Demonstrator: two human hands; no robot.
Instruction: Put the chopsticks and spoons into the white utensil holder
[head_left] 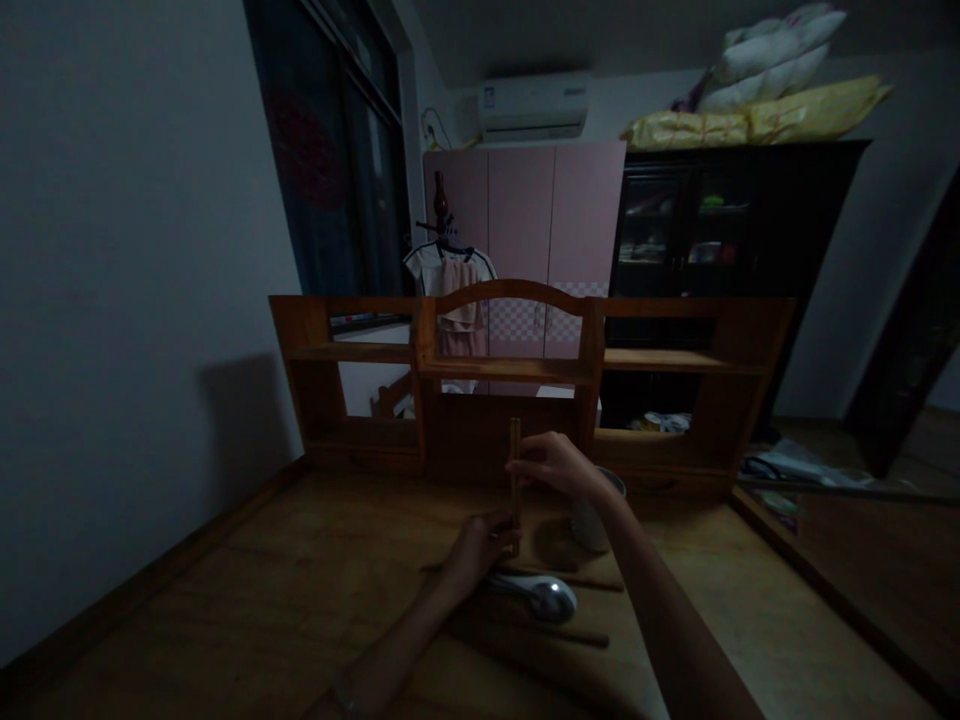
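Observation:
A pair of wooden chopsticks (516, 440) stands upright over the wooden table (315, 600). My left hand (478, 548) is closed around their lower end. Higher up, the fingers of my right hand (553, 464) pinch the same chopsticks. Just below my hands lie several metal spoons (553, 598), stacked together with their bowls toward the right. One loose chopstick (596, 582) lies behind the spoons and another chopstick (585, 636) in front of them. A pale cup (589, 525) stands behind my right forearm, which partly hides it.
A wooden shelf unit (510, 372) runs along the table's far edge. On the left rises a plain wall (150, 300). A raised wooden edge (817, 590) borders the table at right. Beyond stand a pink wardrobe (520, 205) and a dark cabinet (787, 230).

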